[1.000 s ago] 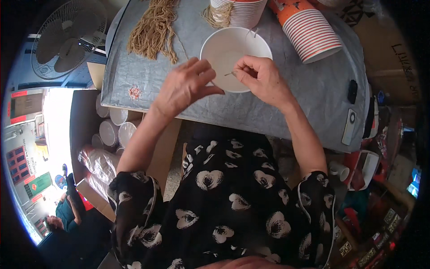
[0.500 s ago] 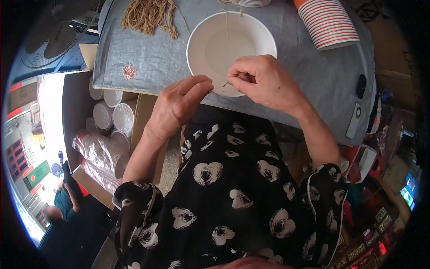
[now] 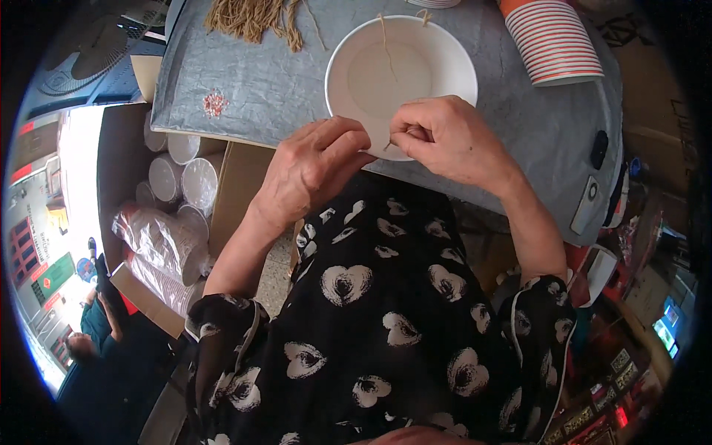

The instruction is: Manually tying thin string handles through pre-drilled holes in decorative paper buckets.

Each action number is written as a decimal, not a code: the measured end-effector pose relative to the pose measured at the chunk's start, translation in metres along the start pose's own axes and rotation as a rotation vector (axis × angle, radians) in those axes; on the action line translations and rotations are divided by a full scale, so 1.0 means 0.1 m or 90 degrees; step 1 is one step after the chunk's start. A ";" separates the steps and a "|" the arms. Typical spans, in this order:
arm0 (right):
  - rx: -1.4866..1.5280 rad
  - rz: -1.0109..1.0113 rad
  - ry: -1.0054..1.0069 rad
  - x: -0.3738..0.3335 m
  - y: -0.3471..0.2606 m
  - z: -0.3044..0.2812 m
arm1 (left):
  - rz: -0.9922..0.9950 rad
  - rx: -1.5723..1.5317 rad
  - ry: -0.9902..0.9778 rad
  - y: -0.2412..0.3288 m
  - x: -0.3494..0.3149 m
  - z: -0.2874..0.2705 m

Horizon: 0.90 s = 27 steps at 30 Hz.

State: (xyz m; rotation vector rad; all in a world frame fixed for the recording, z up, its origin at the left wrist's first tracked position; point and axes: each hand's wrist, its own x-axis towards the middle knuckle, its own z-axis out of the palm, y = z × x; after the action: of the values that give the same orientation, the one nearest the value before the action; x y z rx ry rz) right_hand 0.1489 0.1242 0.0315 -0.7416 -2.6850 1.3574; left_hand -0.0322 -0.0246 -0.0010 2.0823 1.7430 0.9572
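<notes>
A large white paper bowl [image 3: 460, 81] sits tilted toward me at the table's near edge. From its far rim a thin tan string [image 3: 387, 48] hangs down inside, and a short loop of string [image 3: 424, 16] shows farther right on that rim. My left hand [image 3: 315, 163] is closed at the near rim, thumb and fingertips pinching the bowl's edge. Just right of it, my right hand [image 3: 452, 141] pinches a short piece of string [image 3: 388, 145] whose end pokes out by the near rim. Its curled fingers hide the rest.
A bundle of tan strings [image 3: 252, 18] lies at the far left of the grey-covered table [image 3: 274, 93], near a small red-and-white pile [image 3: 215, 104]. Nested bowls [image 3: 552, 41] lie far right. A carton [image 3: 241, 178] of wrapped bowls stands left. A person [image 3: 96, 319] is far left.
The bowl has shifted slightly right and tilted more toward me. My left hand has moved right onto its near rim. My right hand has moved slightly right and down, still pinching the string.
</notes>
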 end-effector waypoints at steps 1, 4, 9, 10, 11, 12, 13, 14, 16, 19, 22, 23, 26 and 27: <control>-0.004 0.000 -0.005 0.00 0.00 0.00 | -0.001 0.001 0.001 0.00 0.00 0.00; 0.001 0.001 -0.015 0.00 0.00 0.00 | -0.004 -0.009 -0.003 0.01 0.00 -0.01; 0.005 0.005 -0.022 -0.01 0.00 0.01 | -0.010 -0.015 -0.008 0.02 0.00 -0.03; 0.002 0.005 -0.025 -0.01 0.00 0.01 | -0.010 -0.015 -0.007 0.03 0.01 -0.03; 0.000 0.005 -0.028 -0.01 -0.01 0.02 | -0.012 -0.017 -0.013 0.03 0.01 -0.03; -0.002 0.005 -0.028 0.00 -0.01 0.03 | -0.014 -0.020 -0.018 0.03 0.02 -0.04; -0.003 -0.005 -0.026 0.00 0.00 0.04 | -0.013 -0.020 -0.017 0.03 0.03 -0.04; -0.005 -0.015 -0.024 -0.01 0.00 0.05 | 0.001 -0.006 -0.021 0.04 0.04 -0.04; -0.001 -0.004 -0.029 -0.01 -0.01 0.02 | 0.015 0.009 -0.023 0.04 0.05 -0.05; 0.004 0.019 -0.039 -0.02 -0.01 -0.03 | 0.008 0.019 -0.047 0.04 0.06 -0.06; 0.012 0.037 -0.048 -0.04 -0.01 -0.04 | 0.007 0.014 -0.041 0.03 0.06 -0.04; 0.018 0.041 -0.052 -0.04 -0.01 -0.04 | 0.007 0.010 -0.039 0.03 0.05 -0.03; 0.014 0.023 -0.049 -0.04 0.03 -0.03 | 0.006 0.004 -0.038 0.03 0.05 -0.02; 0.014 0.023 -0.049 -0.05 0.03 -0.03 | 0.004 0.003 -0.039 0.03 0.05 -0.02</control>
State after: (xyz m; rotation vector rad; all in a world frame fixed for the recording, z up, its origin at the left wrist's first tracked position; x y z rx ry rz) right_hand 0.1548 0.1262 0.0324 -0.7558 -2.7223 1.4510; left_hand -0.0311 -0.0206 0.0038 2.0987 1.7107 0.8832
